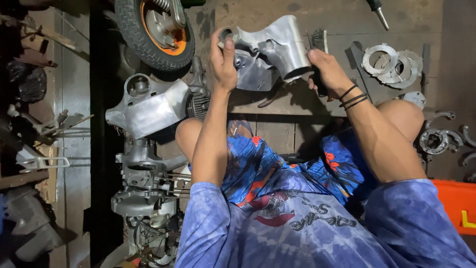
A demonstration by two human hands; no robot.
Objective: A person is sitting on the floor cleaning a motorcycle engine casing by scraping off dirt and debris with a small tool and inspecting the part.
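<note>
We see no packages, labels, signs or screens anywhere around the fingers. The nearest thing to a container is an orange plastic box at the right edge, well below and to the right of the right-hand fingers, rectangular, with a small yellow mark on its side; whether it is any kind of packaging we cannot tell.

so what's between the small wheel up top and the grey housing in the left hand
In the head view, only bare wooden floor lies between the wheel and the grey metal housing that the left hand grips.
</note>
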